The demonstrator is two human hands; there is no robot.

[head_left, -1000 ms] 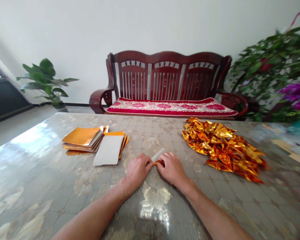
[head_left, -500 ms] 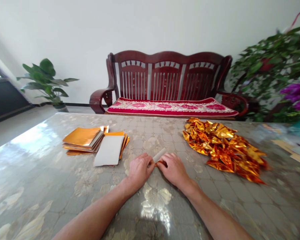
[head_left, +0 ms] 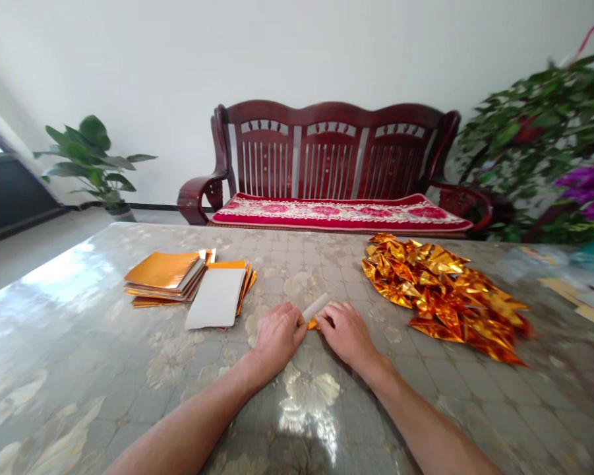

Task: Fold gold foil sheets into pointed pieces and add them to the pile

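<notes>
My left hand (head_left: 277, 336) and my right hand (head_left: 346, 333) rest close together on the glossy table (head_left: 103, 369), both pinched on a small folded gold paper (head_left: 315, 310). Its white back shows as a strip poking up between the hands, with an orange-gold edge below. To the left lie stacks of flat gold sheets (head_left: 165, 276), one pile topped by a white-side-up sheet (head_left: 216, 298). On the right sits a heap of folded gold paper pieces (head_left: 440, 290).
A dark red wooden bench (head_left: 333, 161) with a red patterned cushion stands behind the table. A potted plant (head_left: 96, 161) is at the back left, leafy plants with purple flowers (head_left: 564, 138) at the right. Some papers lie at the table's far right edge (head_left: 583, 297).
Both hands shifted slightly away from me with the folded paper, the right hand's fingers moving closer over the paper. Everything else is as it was.
</notes>
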